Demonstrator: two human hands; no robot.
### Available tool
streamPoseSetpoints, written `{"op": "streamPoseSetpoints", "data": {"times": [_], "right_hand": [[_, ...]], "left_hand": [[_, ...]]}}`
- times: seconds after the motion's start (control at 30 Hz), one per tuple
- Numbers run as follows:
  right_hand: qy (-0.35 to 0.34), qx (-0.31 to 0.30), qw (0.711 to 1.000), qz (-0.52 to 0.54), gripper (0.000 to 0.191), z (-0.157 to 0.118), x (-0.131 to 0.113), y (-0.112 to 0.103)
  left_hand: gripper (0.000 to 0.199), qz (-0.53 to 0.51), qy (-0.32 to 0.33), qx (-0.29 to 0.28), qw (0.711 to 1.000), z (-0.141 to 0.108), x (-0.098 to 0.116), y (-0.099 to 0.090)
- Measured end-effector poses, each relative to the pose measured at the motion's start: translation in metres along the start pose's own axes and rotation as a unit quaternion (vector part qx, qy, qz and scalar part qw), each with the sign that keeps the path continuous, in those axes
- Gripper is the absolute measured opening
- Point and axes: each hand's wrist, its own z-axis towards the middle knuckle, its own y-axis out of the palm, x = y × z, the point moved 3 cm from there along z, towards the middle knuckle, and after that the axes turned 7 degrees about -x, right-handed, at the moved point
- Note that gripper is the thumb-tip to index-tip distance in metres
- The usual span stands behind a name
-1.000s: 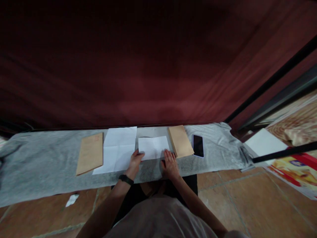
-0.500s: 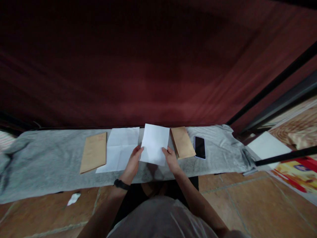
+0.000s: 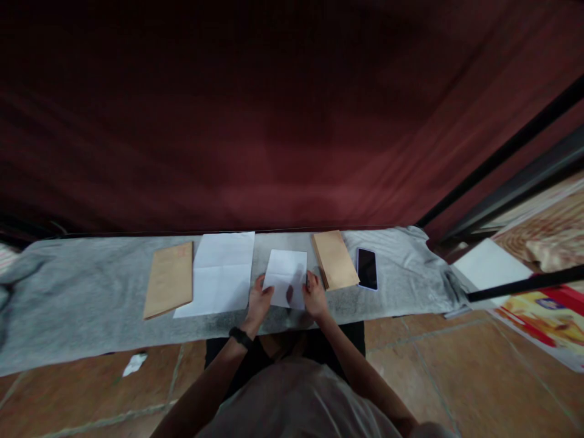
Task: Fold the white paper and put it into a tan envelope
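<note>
A white sheet of paper [image 3: 286, 272] is held between my two hands above the grey cloth, over the middle of the bench. My left hand [image 3: 260, 299] grips its left edge, thumb on top. On the right edge, my right hand [image 3: 314, 294] is closed with its fingers curled round the side. More white paper [image 3: 223, 271], creased across the middle, lies flat to the left of my left hand. Just right of my right hand rests a stack of brown envelopes [image 3: 335, 260]. Farther left, brown envelopes [image 3: 170, 278] overlap the edge of the creased paper.
A phone [image 3: 367, 268] with a dark screen lies right of the envelope stack. Grey cloth [image 3: 91, 292] covers the long bench against a dark red wall [image 3: 274, 152]. A crumpled white scrap [image 3: 135, 364] is on the tiled floor. At the right stand black bars and a colourful box [image 3: 547, 319].
The sheet between my hands has come lower and nearer my body and looks shorter, with a crease across it. My right hand's fingers have curled round its edge.
</note>
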Motion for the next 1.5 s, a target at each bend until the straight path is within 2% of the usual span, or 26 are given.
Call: {"op": "streamPoseSetpoints", "data": {"times": [0.07, 0.17, 0.27, 0.37, 0.43, 0.57, 0.67, 0.73, 0.8, 1.1, 1.23, 1.33, 1.4, 1.5], "right_hand": [[-0.055, -0.009, 0.992, -0.111, 0.048, -0.012, -0.003, 0.003], [-0.153, -0.044, 0.947, -0.279, 0.050, -0.030, -0.007, 0.011], [-0.182, -0.062, 0.921, -0.338, 0.051, -0.040, -0.008, 0.014], [-0.186, -0.065, 0.912, -0.359, 0.052, -0.042, -0.008, 0.014], [-0.187, -0.066, 0.909, -0.366, 0.052, -0.041, -0.007, 0.014], [-0.186, -0.076, 0.903, -0.380, 0.055, -0.042, -0.002, 0.016], [-0.193, -0.084, 0.895, -0.392, 0.056, -0.044, 0.001, 0.018], [-0.195, -0.083, 0.893, -0.397, 0.054, -0.044, 0.001, 0.018], [-0.193, -0.075, 0.895, -0.395, 0.052, -0.044, -0.001, 0.017], [-0.176, -0.044, 0.906, -0.381, 0.058, -0.051, -0.002, 0.009], [-0.174, -0.039, 0.909, -0.376, 0.060, -0.055, -0.001, 0.005], [-0.171, -0.039, 0.912, -0.371, 0.059, -0.055, -0.002, 0.004], [-0.167, -0.042, 0.912, -0.373, 0.059, -0.054, -0.003, 0.004], [-0.158, -0.043, 0.912, -0.376, 0.056, -0.053, -0.004, 0.004]], "left_hand": [[0.051, 0.026, -0.006, 0.006, 1.000, -0.004, -0.002, 0.004], [0.055, 0.085, 0.015, 0.003, 0.996, -0.010, -0.002, 0.005], [0.055, 0.181, 0.034, -0.025, 0.983, -0.017, 0.004, 0.002], [0.051, 0.334, 0.075, -0.005, 0.940, -0.024, 0.016, -0.002], [0.049, 0.408, 0.138, -0.007, 0.903, -0.029, 0.024, 0.004], [0.051, 0.448, 0.275, -0.145, 0.838, -0.030, 0.025, 0.042], [0.054, 0.465, 0.294, -0.193, 0.812, -0.023, 0.017, 0.065], [0.056, 0.478, 0.287, -0.193, 0.807, -0.017, 0.013, 0.072], [0.057, 0.491, 0.278, -0.182, 0.805, -0.012, 0.010, 0.070], [0.061, 0.537, 0.240, -0.070, 0.806, -0.006, 0.001, 0.022], [0.061, 0.534, 0.212, -0.017, 0.818, 0.000, 0.004, 0.013], [0.061, 0.521, 0.220, -0.015, 0.824, 0.005, 0.016, 0.028], [0.059, 0.513, 0.246, -0.065, 0.820, 0.007, 0.026, 0.049], [0.056, 0.503, 0.285, -0.169, 0.798, 0.012, 0.036, 0.085]]}}
